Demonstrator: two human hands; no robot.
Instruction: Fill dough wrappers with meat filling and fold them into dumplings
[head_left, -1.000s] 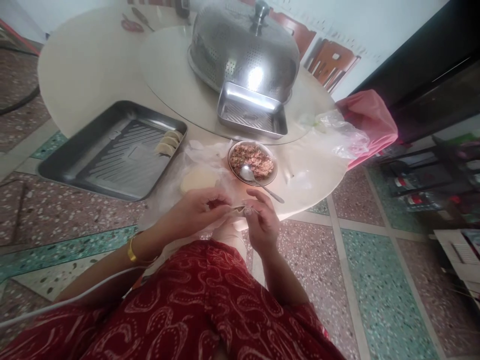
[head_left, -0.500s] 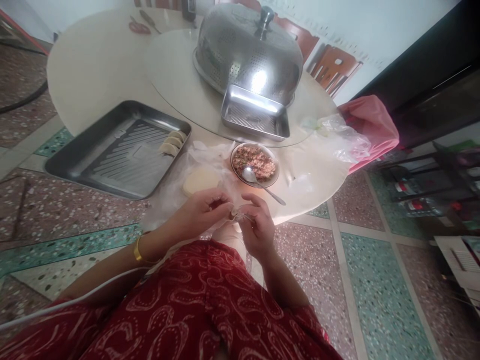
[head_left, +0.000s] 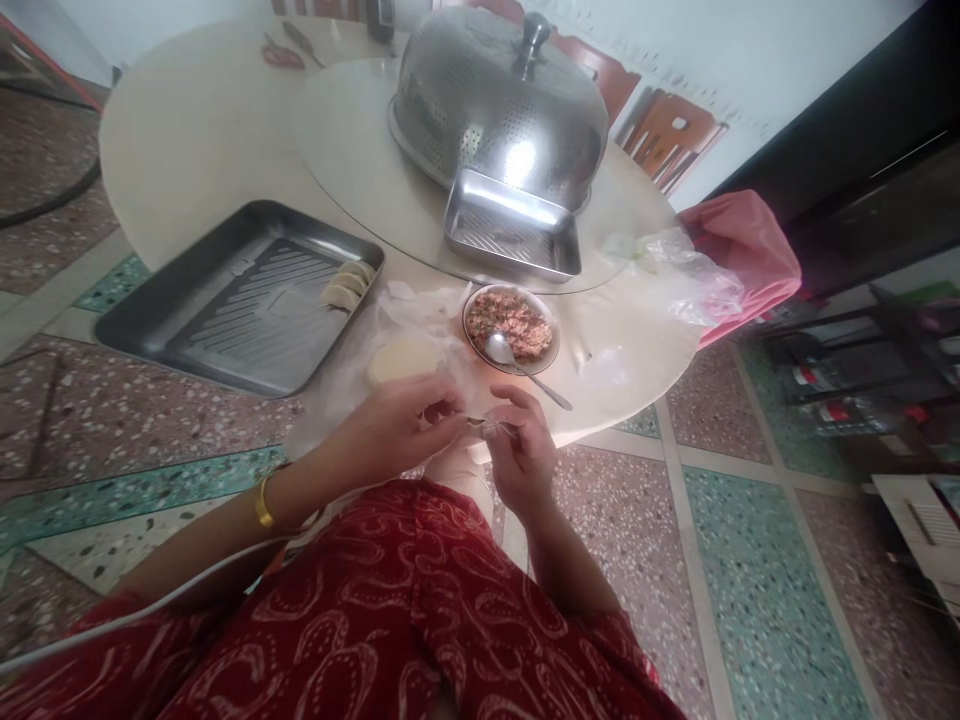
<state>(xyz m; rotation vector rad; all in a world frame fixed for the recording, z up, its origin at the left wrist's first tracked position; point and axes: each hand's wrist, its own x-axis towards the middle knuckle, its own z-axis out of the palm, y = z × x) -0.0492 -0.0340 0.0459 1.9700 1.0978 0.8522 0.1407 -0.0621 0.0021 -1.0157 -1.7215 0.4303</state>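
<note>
We're pinching a dough wrapper (head_left: 476, 422) with left hand (head_left: 390, 425) and right hand (head_left: 523, 450) alike, both closed on its edges, on our side of the filling bowl (head_left: 556, 348). We judge this to be edge-sealing, and the next move calls for even pinches along any gap.

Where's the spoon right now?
Just right of centre in the head view: the spoon rests in the bowl of minced mixture, handle over the rim, beyond the right hand.
</note>
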